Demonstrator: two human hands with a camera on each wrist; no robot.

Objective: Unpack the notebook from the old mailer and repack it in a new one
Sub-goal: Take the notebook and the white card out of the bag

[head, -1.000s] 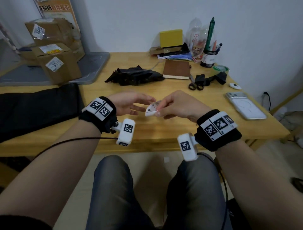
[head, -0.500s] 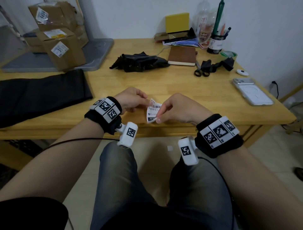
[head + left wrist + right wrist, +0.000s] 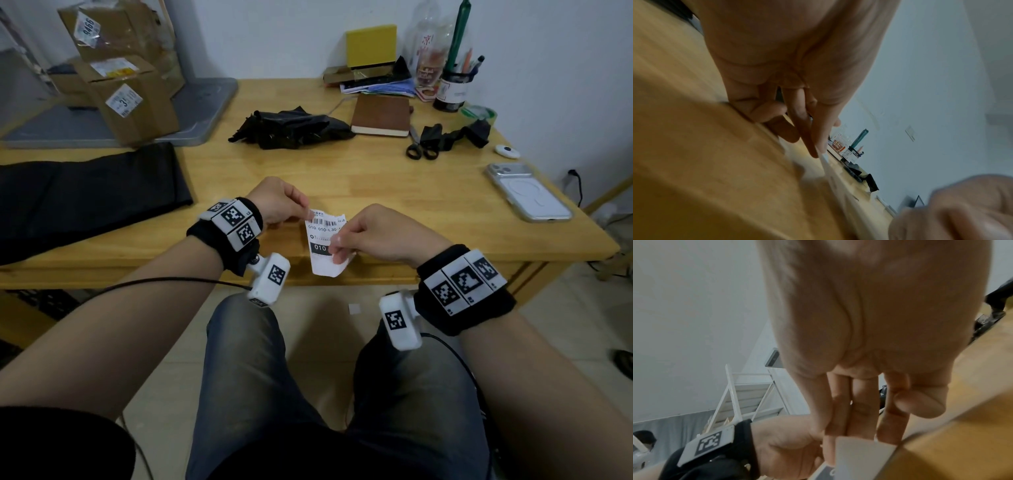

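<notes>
Both hands hold a white shipping label [image 3: 323, 241] with a barcode upright over the table's front edge. My left hand [image 3: 289, 209] pinches its top left corner, and my right hand [image 3: 346, 241] pinches its right side lower down. In the left wrist view the label [image 3: 825, 160] shows edge-on at the fingertips. The right wrist view shows the label [image 3: 861, 454] below the fingers. A brown notebook [image 3: 382, 114] lies bare at the back of the table. A crumpled black mailer [image 3: 291, 126] sits to its left. A flat black mailer [image 3: 85, 192] lies at the left.
Scissors [image 3: 419, 147] and a black strip [image 3: 452, 135] lie right of the notebook. A phone [image 3: 529, 195] and a small white device [image 3: 507, 150] rest at the right edge. Cardboard boxes [image 3: 126, 96] stand on a grey tray at back left. A pen cup [image 3: 454, 92] and clutter line the wall.
The label went from folded between my fingers to spread flat and facing me. Both hands drew back toward the table's front edge.
</notes>
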